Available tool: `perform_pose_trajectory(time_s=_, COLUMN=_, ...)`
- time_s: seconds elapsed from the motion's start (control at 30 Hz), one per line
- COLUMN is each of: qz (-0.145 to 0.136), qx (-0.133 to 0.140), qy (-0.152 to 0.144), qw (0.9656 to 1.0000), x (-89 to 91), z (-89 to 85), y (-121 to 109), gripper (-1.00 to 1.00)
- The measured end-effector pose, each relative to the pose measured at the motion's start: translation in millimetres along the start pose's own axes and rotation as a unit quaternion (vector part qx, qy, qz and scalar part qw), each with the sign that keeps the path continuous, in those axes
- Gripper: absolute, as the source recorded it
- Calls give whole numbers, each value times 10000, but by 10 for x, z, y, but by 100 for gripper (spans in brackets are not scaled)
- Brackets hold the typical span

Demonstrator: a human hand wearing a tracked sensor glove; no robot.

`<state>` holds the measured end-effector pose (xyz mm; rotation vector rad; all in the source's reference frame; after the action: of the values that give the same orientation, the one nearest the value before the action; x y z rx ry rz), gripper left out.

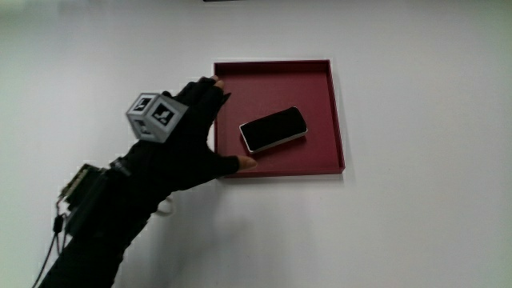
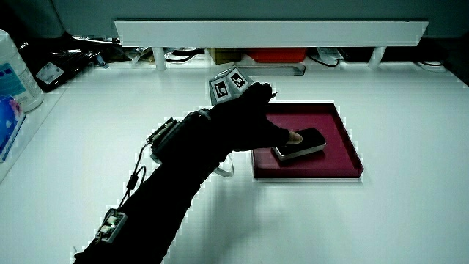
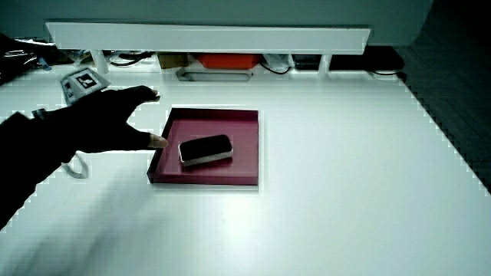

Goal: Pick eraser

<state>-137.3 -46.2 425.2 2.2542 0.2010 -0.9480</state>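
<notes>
A dark rectangular eraser [image 1: 274, 130] with a pale rim lies flat in a shallow dark red tray [image 1: 334, 104]; both side views show the eraser [image 2: 300, 143] [image 3: 205, 149] in the tray [image 2: 344, 139] [image 3: 249, 146]. The gloved hand [image 1: 192, 136] hovers over the tray's edge beside the eraser, fingers spread and holding nothing. Its thumb tip [image 1: 246, 162] reaches close to the eraser's end. In the side views the hand [image 2: 245, 117] [image 3: 115, 119] shows the same spread pose. A patterned cube [image 1: 155, 116] sits on its back.
A low white partition [image 2: 271, 33] runs along the table's edge farthest from the person, with cables and an orange item under it. A plastic bottle [image 2: 15, 70] stands at the table's edge in a side view. A small white loop [image 2: 226, 167] lies beneath the forearm.
</notes>
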Motion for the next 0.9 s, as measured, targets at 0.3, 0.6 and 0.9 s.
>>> perform_pose_trajectory(time_s=0.3, qz=-119, qx=89, qy=500, qw=9986, x=-59, z=-272, y=488, gripper=0)
perform_pose_trajectory(time_s=0.6, qz=198, qx=-39, qy=718, qw=9972, x=-141, z=-524, y=764, gripper=0)
perform_pose_trajectory(time_s=0.9, qz=483, qx=-66, qy=700, qw=9964, x=-310, z=-715, y=914, gripper=0)
